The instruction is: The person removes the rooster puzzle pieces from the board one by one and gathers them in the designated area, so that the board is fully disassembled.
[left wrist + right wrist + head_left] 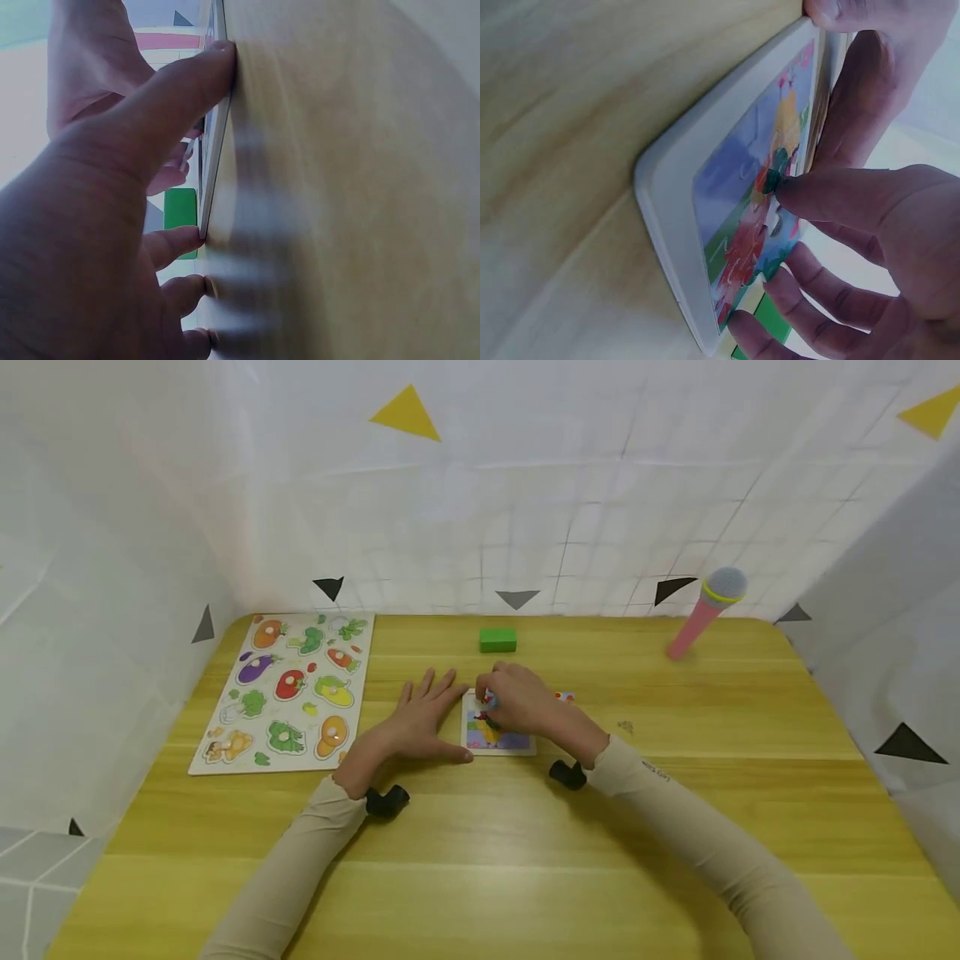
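Observation:
A small jigsaw puzzle [498, 742] in a white frame [676, 199] lies on the table, its colourful picture partly covered by my right hand [517, 700]. That hand's curled fingers and thumb pinch a puzzle piece [489, 698] over the upper left part of the picture. In the right wrist view, the thumb tip touches a dark green patch of the picture. My left hand [422, 727] lies spread along the frame's left side. Its thumb and index fingertips are right at the frame's edge, the other fingers resting on the table.
Another colourful piece [564, 697] shows just right of the frame, partly behind the right wrist. Beyond the puzzle is a green block [498, 641]. A vegetable peg board [273, 714] lies at left; a pink toy microphone [703, 614] stands at back right.

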Tool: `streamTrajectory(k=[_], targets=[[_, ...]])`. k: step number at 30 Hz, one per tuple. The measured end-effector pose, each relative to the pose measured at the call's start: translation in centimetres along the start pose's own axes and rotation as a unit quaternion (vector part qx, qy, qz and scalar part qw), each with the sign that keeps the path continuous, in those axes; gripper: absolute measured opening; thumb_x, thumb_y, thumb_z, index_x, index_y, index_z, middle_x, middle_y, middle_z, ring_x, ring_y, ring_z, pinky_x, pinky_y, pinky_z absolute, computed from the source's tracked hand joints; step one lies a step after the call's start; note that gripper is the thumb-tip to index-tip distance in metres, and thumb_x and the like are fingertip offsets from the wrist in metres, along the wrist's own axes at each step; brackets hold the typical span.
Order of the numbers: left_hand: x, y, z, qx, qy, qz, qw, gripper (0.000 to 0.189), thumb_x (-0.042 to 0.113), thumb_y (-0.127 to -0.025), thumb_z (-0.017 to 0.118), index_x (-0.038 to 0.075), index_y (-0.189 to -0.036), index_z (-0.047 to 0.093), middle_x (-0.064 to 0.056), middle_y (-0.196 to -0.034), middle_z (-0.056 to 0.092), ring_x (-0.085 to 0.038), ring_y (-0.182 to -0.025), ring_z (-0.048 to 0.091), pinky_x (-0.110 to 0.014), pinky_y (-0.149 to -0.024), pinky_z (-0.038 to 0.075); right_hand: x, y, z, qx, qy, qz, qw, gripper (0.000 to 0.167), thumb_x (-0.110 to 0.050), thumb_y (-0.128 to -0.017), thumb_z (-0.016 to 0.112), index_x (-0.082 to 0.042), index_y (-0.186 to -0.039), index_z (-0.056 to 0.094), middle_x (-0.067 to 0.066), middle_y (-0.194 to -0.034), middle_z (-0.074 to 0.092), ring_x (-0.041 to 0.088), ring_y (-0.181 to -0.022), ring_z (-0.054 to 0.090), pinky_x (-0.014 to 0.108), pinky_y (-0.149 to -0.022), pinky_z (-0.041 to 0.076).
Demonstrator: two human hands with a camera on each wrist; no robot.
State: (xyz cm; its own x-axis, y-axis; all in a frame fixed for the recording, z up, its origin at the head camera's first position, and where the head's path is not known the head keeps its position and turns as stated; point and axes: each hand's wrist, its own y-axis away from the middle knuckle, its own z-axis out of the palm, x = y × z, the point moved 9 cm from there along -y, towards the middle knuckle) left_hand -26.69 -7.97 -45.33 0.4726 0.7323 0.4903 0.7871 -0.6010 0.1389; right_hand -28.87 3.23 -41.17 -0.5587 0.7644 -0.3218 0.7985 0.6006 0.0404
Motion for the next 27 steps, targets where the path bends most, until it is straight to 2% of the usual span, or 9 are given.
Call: streamTrajectory(k=[7, 15, 27], targets=[[-0.02, 0.02, -0.10, 0.000, -0.002, 0.001, 1.0000, 0.109, 0.064, -0.078, 0.075, 0.017, -0.161, 0.023, -0.011, -0.167, 0.002, -0.039, -0.150, -0.010, -0.063, -0.115, -0.007, -0.28, 0.11, -0.01, 0.004, -0.002, -0.006, 1.0000, 0.021, -0.008, -0.084, 0.076, -0.010, -0.105, 0.072, 0.011, -0.101, 0.062, 0.023, -0.083, 0.054, 0.037, -0.073, 0.050], [-0.19, -0.03, 0.08, -0.001, -0.005, 0.003, 1.0000, 0.110, 0.067, -0.077, 0.074, 0.017, -0.161, 0.023, -0.011, -0.167, 0.002, -0.040, -0.150, -0.010, -0.064, -0.114, -0.007, -0.33, 0.05, 0.03, -0.009, 0.002, -0.005, 0.9999, 0.026, -0.005, -0.082, 0.076, -0.009, -0.107, 0.073, 0.010, -0.100, 0.062, 0.021, -0.081, 0.054, 0.035, -0.072, 0.050], [-0.10, -0.02, 0.12, -0.003, -0.010, 0.000, 0.9999, 0.110, 0.066, -0.077, 0.075, 0.017, -0.161, 0.022, -0.011, -0.167, 0.001, -0.040, -0.150, -0.010, -0.064, -0.114, -0.007, -0.16, 0.51, -0.76, 0.029, -0.007, -0.028, 0.9992, 0.023, -0.004, -0.081, 0.074, -0.008, -0.104, 0.073, 0.008, -0.098, 0.062, 0.023, -0.085, 0.054, 0.037, -0.074, 0.050]])
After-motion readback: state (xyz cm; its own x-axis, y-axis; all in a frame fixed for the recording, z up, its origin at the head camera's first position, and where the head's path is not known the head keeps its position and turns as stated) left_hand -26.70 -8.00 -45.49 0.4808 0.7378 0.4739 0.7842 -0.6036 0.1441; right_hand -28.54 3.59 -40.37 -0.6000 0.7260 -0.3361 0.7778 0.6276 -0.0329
